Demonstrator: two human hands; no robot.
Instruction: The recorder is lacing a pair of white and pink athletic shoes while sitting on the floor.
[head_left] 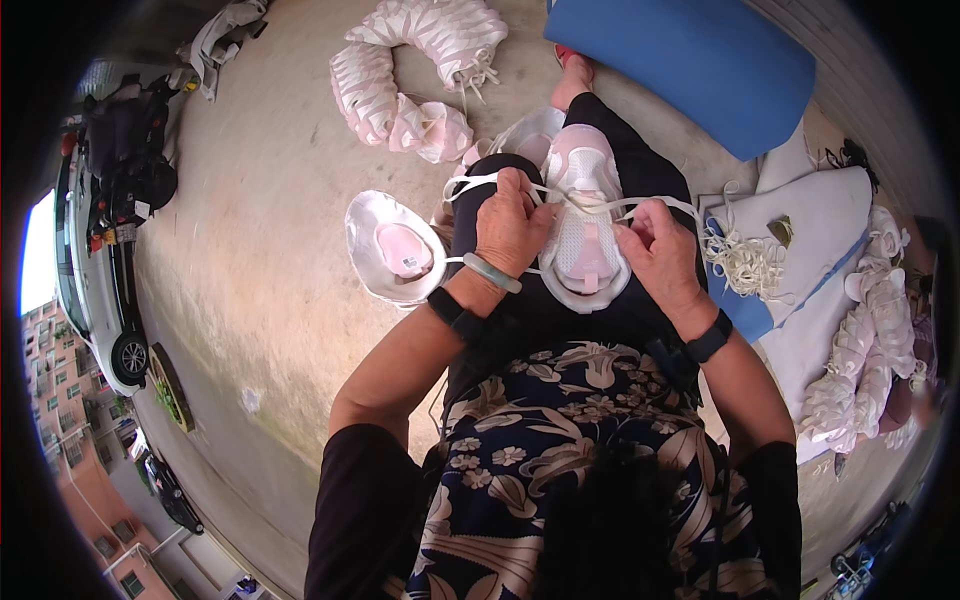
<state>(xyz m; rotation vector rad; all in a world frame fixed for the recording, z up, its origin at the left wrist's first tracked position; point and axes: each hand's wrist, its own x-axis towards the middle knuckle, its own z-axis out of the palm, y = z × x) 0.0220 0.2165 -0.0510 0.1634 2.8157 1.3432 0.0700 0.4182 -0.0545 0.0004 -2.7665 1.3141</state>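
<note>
A pink and white sneaker upper (588, 240) lies across my lap, with its toe away from me. My left hand (512, 225) is closed on a white shoelace (480, 182) at the upper's left side. On the other side, my right hand (660, 255) pinches the lace's other stretch (625, 204), which runs over the eyelets. Both ends trail outward past the hands. Left of my knee sits another upper (400, 250), its pink inside showing. One more pale upper (530, 135) is partly hidden behind my legs.
A curved row of nested uppers (420, 60) lies on the concrete floor ahead. To the right are a bundle of white laces (745, 262), pale sheets (840, 215) and more stacked uppers (860, 355). A blue board (690, 65) lies at the far right; a motorbike (125, 150) and white car (100, 280) stand left.
</note>
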